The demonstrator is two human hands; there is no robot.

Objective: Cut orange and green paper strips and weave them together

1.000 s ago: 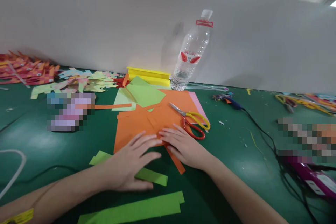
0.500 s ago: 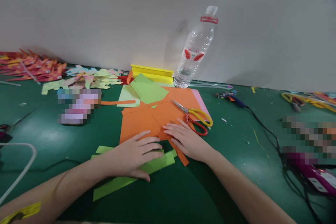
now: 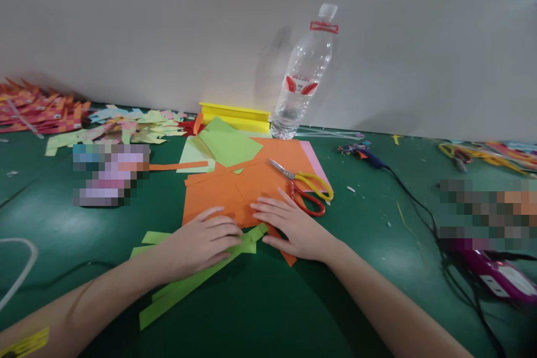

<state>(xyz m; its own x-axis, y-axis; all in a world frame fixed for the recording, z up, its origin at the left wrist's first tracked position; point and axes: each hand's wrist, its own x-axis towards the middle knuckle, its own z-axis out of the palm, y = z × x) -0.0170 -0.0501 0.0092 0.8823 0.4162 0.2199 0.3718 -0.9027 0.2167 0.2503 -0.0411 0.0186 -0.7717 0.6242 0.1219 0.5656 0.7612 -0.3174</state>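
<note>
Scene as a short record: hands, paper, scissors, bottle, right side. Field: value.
left hand: left hand over green strips, fingers extended; firm grip not visible
right hand: right hand spread at near edge of orange paper
scissors: scissors lying on orange paper, one red handle, one yellow
bottle: clear bottle behind the paper, beside yellow piece
right side: purple device on green table

Dim, greyish light leaves glare on the green table (image 3: 79,235) (some patches are pixelated).
</note>
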